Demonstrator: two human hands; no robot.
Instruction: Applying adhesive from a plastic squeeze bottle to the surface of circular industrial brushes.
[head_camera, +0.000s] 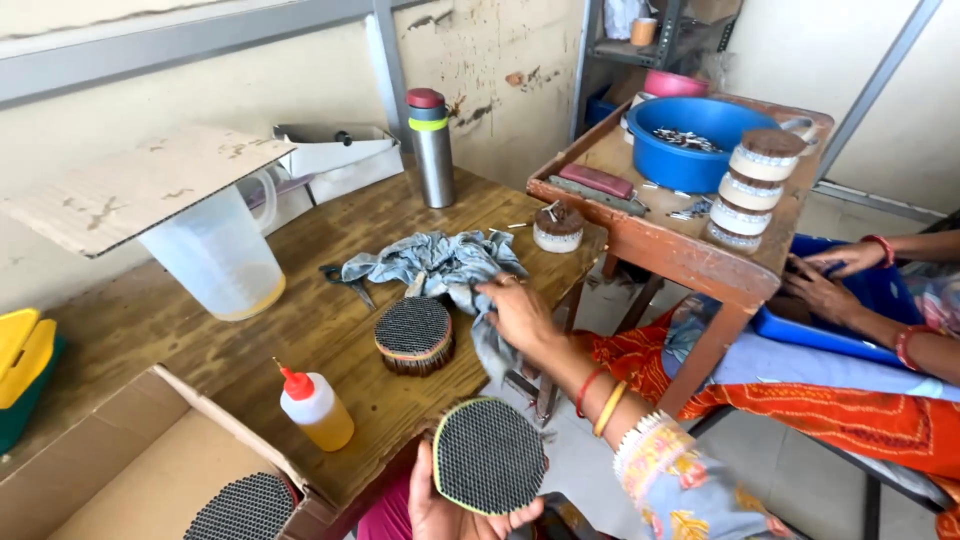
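A round honeycomb-mesh disc (489, 455) is gripped at its lower edge by the left hand (450, 505), low in the frame — at one o'clock, a crumpled blue-grey cloth (445, 265) is clutched by the right hand (520, 312), a second mesh-topped disc (414, 335) lying just beside it on the wooden table (330, 320).

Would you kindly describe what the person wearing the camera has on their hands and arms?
The right hand is bare, with a thin red bangle and a yellow bangle at the wrist, then a blue floral sleeve with a pale lace cuff. The left hand shows nothing worn.

Head camera looks steeply down, close over the wooden table (330, 340)
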